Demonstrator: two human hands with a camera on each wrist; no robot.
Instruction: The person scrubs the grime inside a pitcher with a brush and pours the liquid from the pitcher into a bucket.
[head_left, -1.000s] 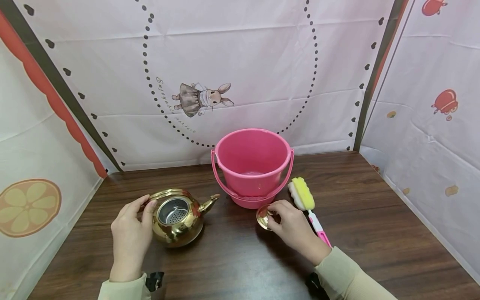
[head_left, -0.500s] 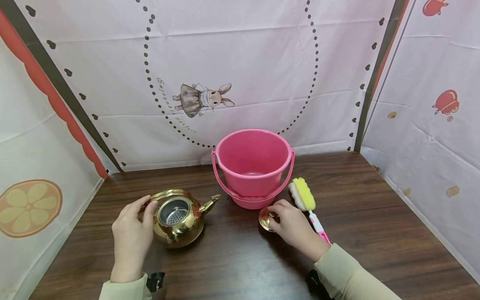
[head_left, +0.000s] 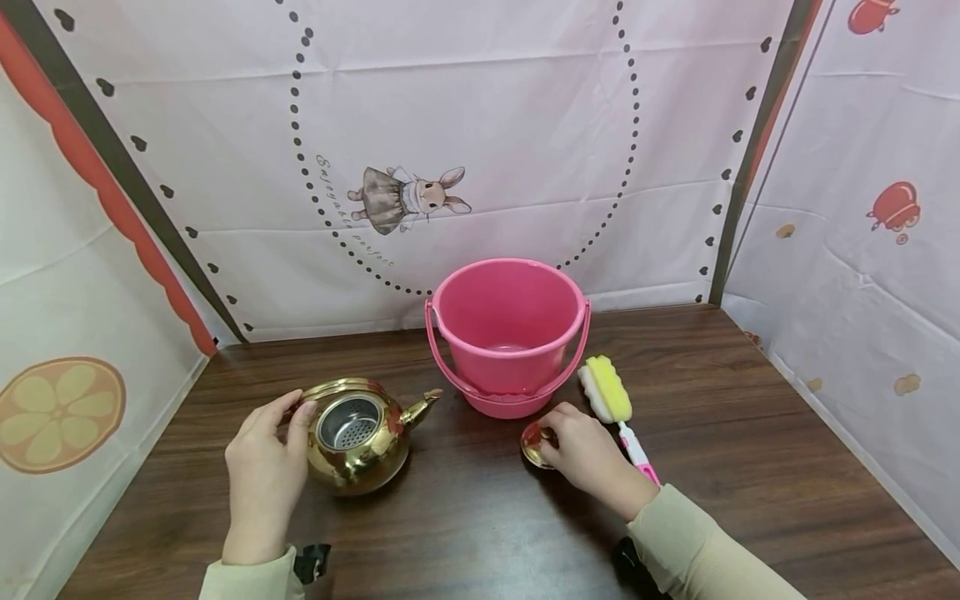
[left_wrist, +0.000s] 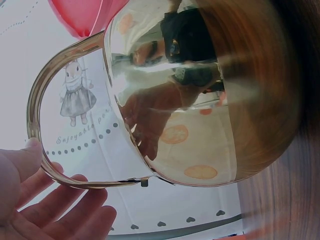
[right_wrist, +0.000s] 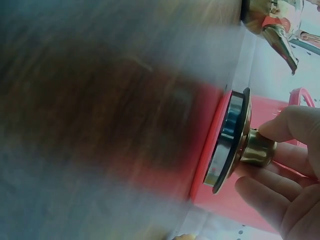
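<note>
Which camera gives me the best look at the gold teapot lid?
The right wrist view: it shows the gold teapot lid close up and side-on, with the right hand pinching its knob. The head view shows it smaller, partly covered by that hand. The left wrist view doesn't show it.

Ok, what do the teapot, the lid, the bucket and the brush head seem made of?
Teapot: probably polished, gold-coloured metal; its side mirrors the surroundings.
Lid: likely similar shiny metal, with a silver-coloured collar beneath; the dark rim's material is unclear.
Bucket: probably smooth plastic, evenly pink with a soft gloss.
Brush head: looks like foam sponge, matte yellow and white with wavy edges.
</note>
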